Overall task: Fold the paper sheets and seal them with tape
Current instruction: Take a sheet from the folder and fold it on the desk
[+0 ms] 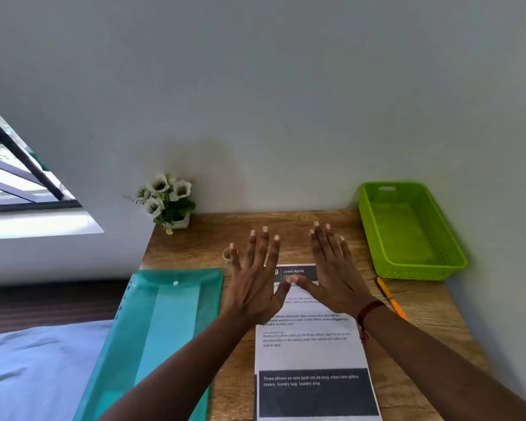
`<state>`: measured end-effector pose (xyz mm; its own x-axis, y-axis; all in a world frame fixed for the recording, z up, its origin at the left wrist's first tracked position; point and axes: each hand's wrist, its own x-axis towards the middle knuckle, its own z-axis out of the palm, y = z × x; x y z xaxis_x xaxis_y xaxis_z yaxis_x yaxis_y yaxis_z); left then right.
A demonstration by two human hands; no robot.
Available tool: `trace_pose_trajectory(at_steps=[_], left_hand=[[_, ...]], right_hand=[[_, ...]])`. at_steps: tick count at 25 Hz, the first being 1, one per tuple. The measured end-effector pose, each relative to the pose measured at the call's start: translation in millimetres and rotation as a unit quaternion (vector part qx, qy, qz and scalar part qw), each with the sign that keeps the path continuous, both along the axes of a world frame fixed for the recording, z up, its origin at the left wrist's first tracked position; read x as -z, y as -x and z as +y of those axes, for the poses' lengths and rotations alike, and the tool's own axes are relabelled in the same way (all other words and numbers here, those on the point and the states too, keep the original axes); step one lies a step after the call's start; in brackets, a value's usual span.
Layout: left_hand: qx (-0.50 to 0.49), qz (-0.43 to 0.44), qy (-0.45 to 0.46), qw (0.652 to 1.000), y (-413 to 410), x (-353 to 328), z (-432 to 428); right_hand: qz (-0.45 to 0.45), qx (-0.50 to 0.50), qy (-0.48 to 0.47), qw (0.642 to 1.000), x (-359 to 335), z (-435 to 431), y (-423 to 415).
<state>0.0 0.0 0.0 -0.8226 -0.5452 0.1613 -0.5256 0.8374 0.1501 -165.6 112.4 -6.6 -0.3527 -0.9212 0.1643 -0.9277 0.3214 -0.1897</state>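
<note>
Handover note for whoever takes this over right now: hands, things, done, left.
Left hand: open, fingers spread, holds nothing.
Right hand: the same. The thumb tips meet over the top of the paper; I cannot tell whether the palms touch it.
Things: the paper lies flat and unfolded on the table. The clear tape roll sits just beyond the left little finger. Folder at left, basket at back right, pencil beside it.
Done: no fold, no tape on.
Left: fold the paper, then tape it shut.

"LIVING ROOM" on paper sheet (312, 347)
</note>
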Motion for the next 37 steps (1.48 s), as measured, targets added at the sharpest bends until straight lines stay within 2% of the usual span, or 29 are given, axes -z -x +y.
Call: trace_pose_trajectory(at_steps=[4, 11, 24, 28, 32, 37], left_hand=[[0.006, -0.044, -0.017, 0.999, 0.4, 26.0, 8.9], [0.006, -0.056, -0.037, 0.998, 7.4, 65.9, 0.5], [0.066, -0.035, -0.017, 0.997, 2.5, 90.7, -33.1], [0.094, -0.016, 0.013, 0.995, -0.1, 93.9, -32.6], [0.117, 0.016, 0.079, 0.99, -1.6, 100.9, -29.2], [0.119, 0.049, 0.142, 0.981, -5.4, 100.7, -24.0]], right_hand=[[-0.003, -0.001, -0.043, 0.999, 27.4, 14.4, 0.8], [-0.01, -0.016, -0.06, 0.998, 68.2, 17.5, 10.4], [0.012, -0.063, 0.043, 0.997, 101.9, 7.1, 43.6], [0.042, -0.07, 0.089, 0.993, 103.8, 7.2, 44.4], [0.074, -0.072, 0.136, 0.985, 109.6, 10.4, 44.9], [0.1, -0.074, 0.155, 0.98, 108.2, 10.0, 41.3]])
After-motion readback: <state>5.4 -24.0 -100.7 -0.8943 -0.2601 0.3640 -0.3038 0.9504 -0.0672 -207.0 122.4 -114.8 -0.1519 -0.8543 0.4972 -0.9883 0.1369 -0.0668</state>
